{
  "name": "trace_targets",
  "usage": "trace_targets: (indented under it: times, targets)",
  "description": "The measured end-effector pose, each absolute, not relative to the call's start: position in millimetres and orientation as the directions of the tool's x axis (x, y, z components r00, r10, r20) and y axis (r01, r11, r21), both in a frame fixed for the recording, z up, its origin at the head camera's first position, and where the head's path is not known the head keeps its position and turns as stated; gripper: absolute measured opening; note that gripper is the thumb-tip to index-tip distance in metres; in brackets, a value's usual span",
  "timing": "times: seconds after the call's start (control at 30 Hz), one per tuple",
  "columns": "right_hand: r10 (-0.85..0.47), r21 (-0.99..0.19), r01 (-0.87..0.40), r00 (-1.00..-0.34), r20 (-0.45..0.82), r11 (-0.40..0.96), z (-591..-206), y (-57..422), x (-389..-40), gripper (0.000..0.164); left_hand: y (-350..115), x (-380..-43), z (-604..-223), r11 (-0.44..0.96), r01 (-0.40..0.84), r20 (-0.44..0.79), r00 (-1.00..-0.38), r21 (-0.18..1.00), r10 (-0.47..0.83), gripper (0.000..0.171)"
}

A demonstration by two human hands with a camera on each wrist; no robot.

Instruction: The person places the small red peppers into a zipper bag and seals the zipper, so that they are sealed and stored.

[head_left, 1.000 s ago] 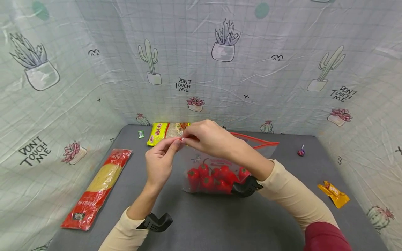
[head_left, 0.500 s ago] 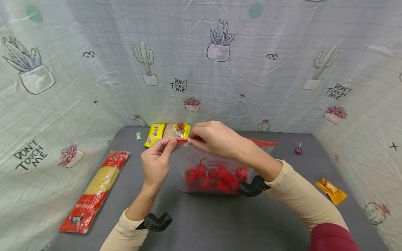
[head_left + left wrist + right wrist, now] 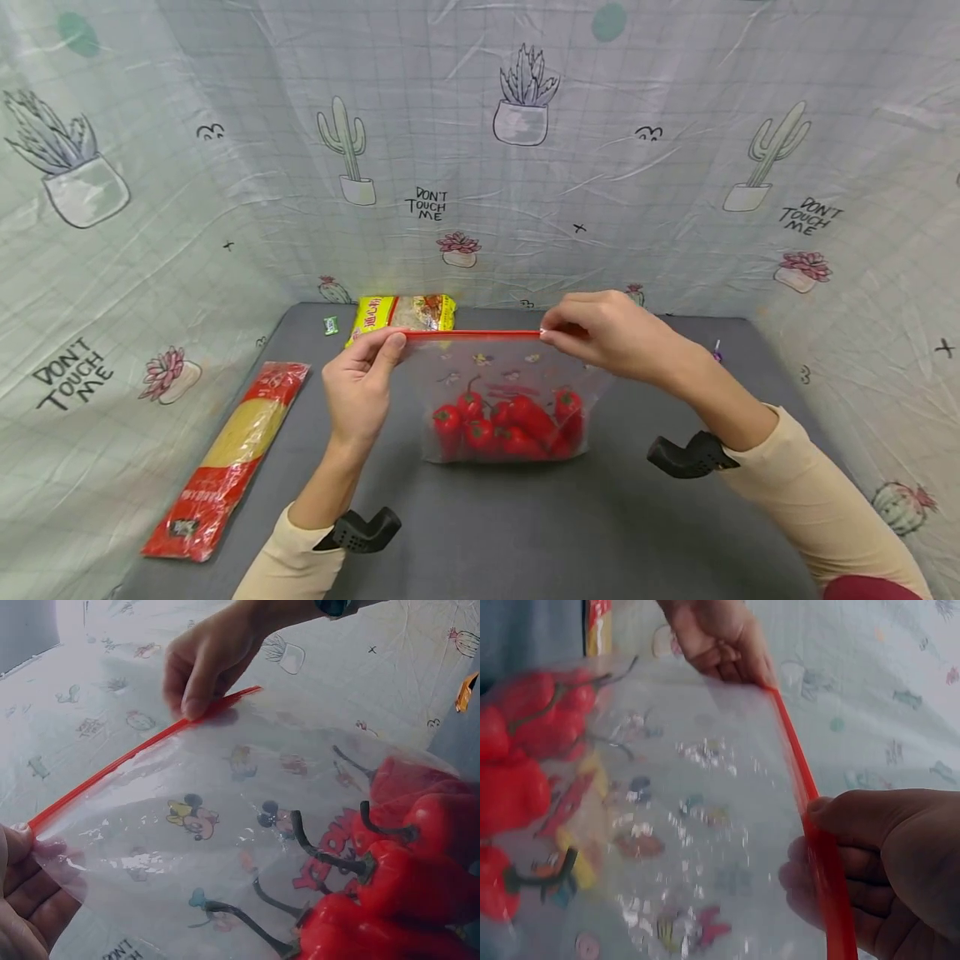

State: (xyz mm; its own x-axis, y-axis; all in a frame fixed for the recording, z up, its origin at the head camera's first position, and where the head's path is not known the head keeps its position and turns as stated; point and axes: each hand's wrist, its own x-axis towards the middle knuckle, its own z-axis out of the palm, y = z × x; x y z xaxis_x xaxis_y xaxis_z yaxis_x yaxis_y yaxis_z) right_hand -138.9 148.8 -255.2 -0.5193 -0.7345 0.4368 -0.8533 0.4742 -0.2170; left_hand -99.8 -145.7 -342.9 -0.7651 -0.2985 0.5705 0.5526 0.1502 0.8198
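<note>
A clear zip bag [image 3: 510,367] with printed cartoon figures and a red zip strip hangs upright over the grey table. Several red peppers [image 3: 517,425] with green stems lie in its bottom. My left hand [image 3: 358,392] pinches the left end of the red strip [image 3: 112,765] between thumb and fingers. Farther right along that strip, my right hand [image 3: 611,337] pinches it, with a small whitish bit at the fingertips. Between the hands the strip runs straight and taut. Right of my right hand, the rest of the strip is hidden in the head view.
A long red-and-yellow noodle pack [image 3: 232,458] lies at the left. Behind the bag are a yellow food packet [image 3: 405,315] and a small green candy [image 3: 331,325]. A lollipop [image 3: 717,350] is partly hidden by the right arm. Printed cloth walls [image 3: 465,167] enclose the table.
My right hand has slid rightward along the red strip, away from the left hand. My left hand has shifted slightly left, still pinching the corner. The right forearm now covers the orange-yellow wrapped snack.
</note>
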Motion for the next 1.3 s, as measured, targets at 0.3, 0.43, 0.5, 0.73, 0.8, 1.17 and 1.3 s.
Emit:
trace_targets:
  times: [0.3, 0.43, 0.5, 0.73, 0.8, 1.17, 1.3]
  targets:
    - [-0.687, -0.176, -0.841, -0.523, 0.505, 0.511, -261.4, 199.8, -137.0, 0.013, -150.2, -99.2, -341.6, 0.138, 0.530, 0.545, -0.778, 0.836, -0.314, 0.018]
    - [-0.669, -0.158, -0.819, -0.548, 0.503, 0.552, -261.3, 217.3, -135.0, 0.017, -153.9, -98.8, -341.9, 0.134, 0.527, 0.539, -0.775, 0.839, -0.330, 0.018]
    - [-0.665, -0.152, -0.814, -0.553, 0.502, 0.561, -261.4, 223.1, -133.7, 0.019, -154.9, -98.2, -341.3, 0.137, 0.526, 0.539, -0.777, 0.840, -0.324, 0.019]
    - [-0.679, -0.152, -0.827, -0.536, 0.501, 0.541, -260.4, 227.0, -131.8, 0.022, -151.2, -91.0, -329.3, 0.133, 0.519, 0.534, -0.795, 0.844, -0.287, 0.019]
    - [-0.677, -0.158, -0.827, -0.538, 0.503, 0.540, -260.5, 226.7, -133.1, 0.022, -149.7, -89.2, -324.2, 0.153, 0.510, 0.532, -0.798, 0.846, -0.282, 0.020]
    - [-0.627, -0.151, -0.814, -0.537, 0.564, 0.561, -265.9, 233.9, -153.7, 0.021, -147.0, -105.0, -310.8, 0.218, 0.452, 0.492, -0.849, 0.865, -0.193, 0.021]
    - [-0.597, -0.135, -0.793, -0.547, 0.587, 0.594, -266.5, 235.4, -161.8, 0.020, -146.0, -117.3, -306.1, 0.177, 0.428, 0.455, -0.874, 0.886, -0.168, 0.021]
